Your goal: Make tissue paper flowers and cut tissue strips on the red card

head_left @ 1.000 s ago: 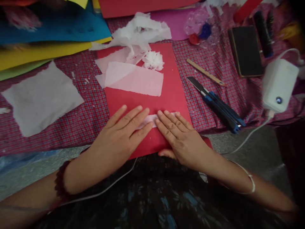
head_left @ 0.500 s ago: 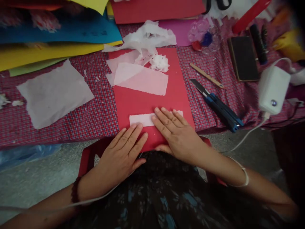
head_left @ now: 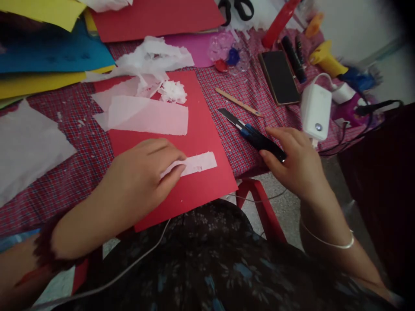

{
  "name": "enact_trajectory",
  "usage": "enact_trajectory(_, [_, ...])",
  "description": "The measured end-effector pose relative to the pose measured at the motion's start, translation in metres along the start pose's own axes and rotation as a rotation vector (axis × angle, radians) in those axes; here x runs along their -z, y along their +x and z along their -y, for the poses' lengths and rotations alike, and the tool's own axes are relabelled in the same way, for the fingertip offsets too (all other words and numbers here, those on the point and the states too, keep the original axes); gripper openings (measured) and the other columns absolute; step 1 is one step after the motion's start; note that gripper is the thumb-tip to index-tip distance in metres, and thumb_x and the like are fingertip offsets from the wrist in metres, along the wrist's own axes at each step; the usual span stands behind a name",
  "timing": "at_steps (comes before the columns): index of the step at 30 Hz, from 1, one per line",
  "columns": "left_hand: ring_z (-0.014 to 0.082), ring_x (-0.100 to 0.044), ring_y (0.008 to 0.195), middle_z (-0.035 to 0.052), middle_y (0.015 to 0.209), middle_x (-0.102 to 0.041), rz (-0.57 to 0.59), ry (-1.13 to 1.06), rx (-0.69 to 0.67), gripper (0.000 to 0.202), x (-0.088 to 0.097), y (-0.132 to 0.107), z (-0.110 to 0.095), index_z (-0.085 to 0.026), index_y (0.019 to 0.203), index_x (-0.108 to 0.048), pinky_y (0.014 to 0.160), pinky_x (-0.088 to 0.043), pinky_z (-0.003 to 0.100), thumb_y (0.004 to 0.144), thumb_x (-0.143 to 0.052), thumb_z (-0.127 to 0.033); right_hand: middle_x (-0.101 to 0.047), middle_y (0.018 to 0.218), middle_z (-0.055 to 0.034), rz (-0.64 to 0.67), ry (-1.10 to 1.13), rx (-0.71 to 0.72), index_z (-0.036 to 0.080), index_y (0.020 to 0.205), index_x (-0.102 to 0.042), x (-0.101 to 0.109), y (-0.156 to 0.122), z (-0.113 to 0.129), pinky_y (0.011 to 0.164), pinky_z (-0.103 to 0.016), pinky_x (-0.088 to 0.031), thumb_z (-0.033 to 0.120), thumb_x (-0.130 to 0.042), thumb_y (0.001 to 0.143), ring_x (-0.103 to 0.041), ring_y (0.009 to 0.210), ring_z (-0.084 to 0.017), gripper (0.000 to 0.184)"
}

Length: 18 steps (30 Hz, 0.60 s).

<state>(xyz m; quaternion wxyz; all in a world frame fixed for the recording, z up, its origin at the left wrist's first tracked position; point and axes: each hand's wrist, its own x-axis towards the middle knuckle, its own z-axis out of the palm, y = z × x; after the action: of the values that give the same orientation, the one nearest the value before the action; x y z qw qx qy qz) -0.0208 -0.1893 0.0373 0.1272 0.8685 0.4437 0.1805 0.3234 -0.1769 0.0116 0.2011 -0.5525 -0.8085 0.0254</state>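
Observation:
A narrow strip of thin white paper (head_left: 201, 163) lies across a red sheet (head_left: 207, 188) in front of me. My left hand (head_left: 142, 172) covers the strip's left end, thumb and forefinger curled close together on it. The left hand's other fingers are mostly hidden. To the right lies a utility knife (head_left: 256, 139) with a blue and black handle, its blade out and pointing away to the left. My right hand (head_left: 293, 160) has thumb and fingers around the rear of that handle. A wider piece of thin white paper (head_left: 149, 115) rests farther up the red sheet.
Beyond the knife are a thin wooden stick (head_left: 238, 102), a dark phone (head_left: 279, 77) and a white power bank (head_left: 317, 111) with a cable. Crumpled white scraps (head_left: 173, 91) sit on the red sheet. Scissors (head_left: 243, 9) and coloured sheets (head_left: 155, 19) are at the back.
My right hand has left the paper strip and moved right onto the knife handle. My left hand has gone from lying flat to curled fingers at the strip. The view has shifted right.

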Motion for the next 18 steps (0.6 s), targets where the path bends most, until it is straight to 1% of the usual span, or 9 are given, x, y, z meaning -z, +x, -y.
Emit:
enact_trajectory(2, [0.0263,-0.068,0.092,0.0064,0.093,-0.071,0.109,0.03,0.031,0.015,-0.01,0.026,-0.003,-0.02,0.09,-0.065,0.077,-0.053,0.037,0.098,-0.053,-0.026,-0.071,0.124,-0.0142,0.052,-0.004,-0.01,0.022,0.138,-0.062,-0.005,-0.004,-0.006,0.097,-0.061,-0.055,0.033,-0.067,0.092,-0.067,0.114,-0.036,0.048])
enact_trajectory(4, [0.0278,-0.067,0.09,0.0076,0.092,-0.07,0.206,0.067,0.069,0.01,-0.022,0.045,-0.006,-0.019,0.09,-0.065,0.076,-0.052,0.039,0.093,-0.059,-0.026,-0.07,0.121,-0.0146,0.055,0.003,-0.007,0.021,0.137,-0.063,-0.011,-0.004,-0.007,0.095,-0.061,-0.055,0.034,-0.068,0.091,-0.066,0.11,-0.036,0.049])
enact_trajectory(6, [0.0266,-0.065,0.085,0.0066,0.088,-0.068,0.261,0.077,0.109,0.004,-0.03,0.056,-0.007,-0.019,0.09,-0.064,0.073,-0.05,0.038,0.088,-0.063,-0.023,-0.069,0.117,-0.0147,0.05,0.007,-0.014,0.02,0.136,-0.063,-0.016,-0.002,-0.007,0.093,-0.062,-0.056,0.033,-0.069,0.089,-0.066,0.107,-0.036,0.049])
enact_trajectory(8, [0.024,-0.062,0.078,0.0048,0.083,-0.066,0.287,0.048,0.156,0.005,-0.034,0.06,-0.007,-0.019,0.087,-0.061,0.068,-0.046,0.035,0.085,-0.066,-0.02,-0.068,0.111,-0.0136,0.053,0.019,-0.021,0.021,0.134,-0.065,-0.019,0.002,-0.008,0.092,-0.062,-0.056,0.03,-0.068,0.088,-0.065,0.104,-0.037,0.047])
enact_trajectory(10, [0.0211,-0.06,0.073,0.003,0.079,-0.064,0.305,-0.011,0.196,0.008,-0.034,0.061,-0.006,-0.02,0.082,-0.058,0.064,-0.042,0.032,0.084,-0.065,-0.017,-0.066,0.106,-0.012,0.067,0.041,-0.016,0.023,0.132,-0.066,-0.018,0.004,-0.01,0.092,-0.062,-0.056,0.028,-0.067,0.088,-0.065,0.103,-0.036,0.044])
enact_trajectory(12, [0.0188,-0.058,0.071,0.0018,0.076,-0.063,0.308,-0.086,0.219,0.01,-0.033,0.06,-0.005,-0.02,0.077,-0.056,0.063,-0.041,0.031,0.084,-0.062,-0.015,-0.065,0.106,-0.0107,0.072,0.083,-0.003,0.024,0.131,-0.066,-0.014,0.005,-0.011,0.09,-0.057,-0.058,0.026,-0.066,0.089,-0.066,0.101,-0.034,0.043])
enact_trajectory(15, [0.0175,-0.058,0.071,0.001,0.074,-0.061,0.26,-0.156,0.212,0.014,-0.034,0.055,-0.006,-0.02,0.073,-0.054,0.064,-0.041,0.03,0.086,-0.058,-0.016,-0.065,0.114,-0.0116,0.087,0.167,0.021,0.021,0.137,-0.063,-0.005,0.005,-0.01,0.09,-0.05,-0.06,0.021,-0.065,0.09,-0.067,0.104,-0.03,0.047])
enact_trajectory(18, [0.0183,-0.06,0.075,0.0017,0.076,-0.062,0.199,-0.138,0.179,0.016,-0.036,0.047,-0.01,-0.021,0.074,-0.053,0.066,-0.043,0.031,0.09,-0.054,-0.018,-0.065,0.12,-0.0124,0.133,0.227,0.093,0.021,0.139,-0.061,0.001,0.003,-0.008,0.093,-0.048,-0.06,0.017,-0.063,0.092,-0.066,0.11,-0.03,0.048])
